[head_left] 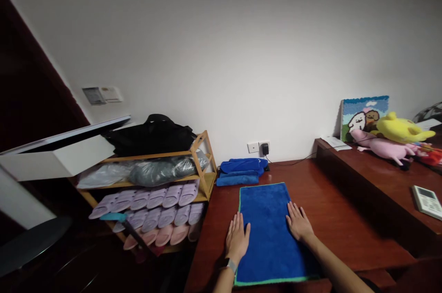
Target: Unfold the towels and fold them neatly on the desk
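Observation:
A blue towel [267, 237] with a green edge lies spread flat on the reddish-brown wooden table [331, 219]. My left hand [237, 237] rests flat over its left edge, fingers stretched out and pointing away from me. On the opposite edge, my right hand [299, 222] lies flat too, with its fingers extended on the cloth. Neither hand grips anything. Behind the towel, near the wall, sits a small stack of folded blue towels [238, 178].
To the left stands a wooden rack [207, 182] with several purple slippers [157, 197], pink slippers and a black bag [155, 136]. A raised ledge [376, 178] at right carries plush toys [383, 145] and a white calculator-like device [427, 202]. A black plug [264, 148] with a cable is in the wall socket.

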`<state>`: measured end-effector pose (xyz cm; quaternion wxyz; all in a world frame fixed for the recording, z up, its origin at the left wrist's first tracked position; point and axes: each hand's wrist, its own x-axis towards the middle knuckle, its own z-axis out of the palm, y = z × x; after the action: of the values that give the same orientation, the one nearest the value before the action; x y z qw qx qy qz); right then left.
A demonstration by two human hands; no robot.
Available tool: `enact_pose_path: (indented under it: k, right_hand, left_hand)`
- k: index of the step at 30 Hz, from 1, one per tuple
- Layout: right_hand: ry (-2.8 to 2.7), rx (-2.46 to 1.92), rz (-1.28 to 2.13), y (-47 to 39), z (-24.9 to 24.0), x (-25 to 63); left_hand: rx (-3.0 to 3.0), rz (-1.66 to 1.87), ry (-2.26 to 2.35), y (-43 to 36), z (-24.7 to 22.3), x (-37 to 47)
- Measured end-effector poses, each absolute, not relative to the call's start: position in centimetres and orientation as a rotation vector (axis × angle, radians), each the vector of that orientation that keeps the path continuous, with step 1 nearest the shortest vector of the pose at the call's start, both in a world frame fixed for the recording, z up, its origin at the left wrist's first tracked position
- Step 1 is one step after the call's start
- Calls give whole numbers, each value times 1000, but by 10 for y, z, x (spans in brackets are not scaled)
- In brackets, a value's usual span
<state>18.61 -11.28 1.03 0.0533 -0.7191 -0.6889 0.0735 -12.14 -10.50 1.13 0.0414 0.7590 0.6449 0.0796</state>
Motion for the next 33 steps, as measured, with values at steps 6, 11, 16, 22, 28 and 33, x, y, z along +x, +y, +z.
enact_pose_path:
  k: [6, 11, 16, 22, 28, 33]
  right_hand:
    - [-2122, -2202, 282, -108, 23, 185]
    - [-2044, -2103, 273, -139, -1, 189]
    - [-2035, -2077, 284, -167, -15, 187]
    - [-2066, -2064, 255, -169, -8, 184]
    - [-2005, -2067, 256, -172, -4, 181]
    - [-2019, -2082, 249, -172, 5, 180]
  left_hand:
    - [2319, 239, 1996, -102, 24, -125]
    - [2418, 417, 1911, -114, 26, -98]
    - [2591, 476, 1483, -138, 26, -2]
    - [2550, 419, 1502, -155, 16, 31]
    - [2565, 425, 1823, -170, -15, -73]
    - [2589, 575, 2002, -190, -38, -145]
